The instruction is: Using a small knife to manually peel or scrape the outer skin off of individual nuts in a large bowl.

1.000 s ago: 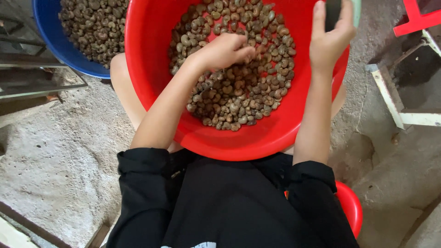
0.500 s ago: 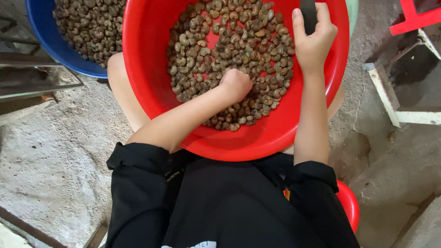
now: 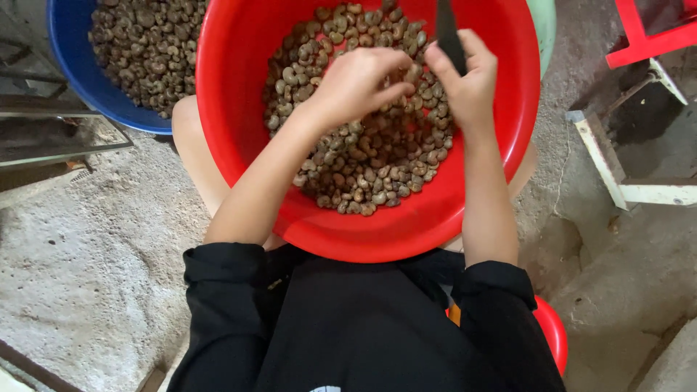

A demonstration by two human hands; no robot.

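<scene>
A big red basin (image 3: 239, 87) rests on my lap, holding a heap of brown cashew nuts (image 3: 377, 160). My left hand (image 3: 356, 83) hovers over the heap with its fingertips pinched on one nut (image 3: 414, 72). Close beside it, my right hand (image 3: 468, 83) grips a dark knife (image 3: 448, 33) whose blade points up and away from me. The two hands nearly touch above the middle of the basin.
A blue basin (image 3: 80, 80) with more nuts stands at the upper left on the rough concrete floor (image 3: 80, 261). A red stool frame (image 3: 646, 36) and a white bar (image 3: 617, 174) lie at the right. I sit on a red stool (image 3: 552, 334).
My left hand rose from the near side of the heap with a nut and met my right hand. The right hand with the knife came down from the basin's far rim.
</scene>
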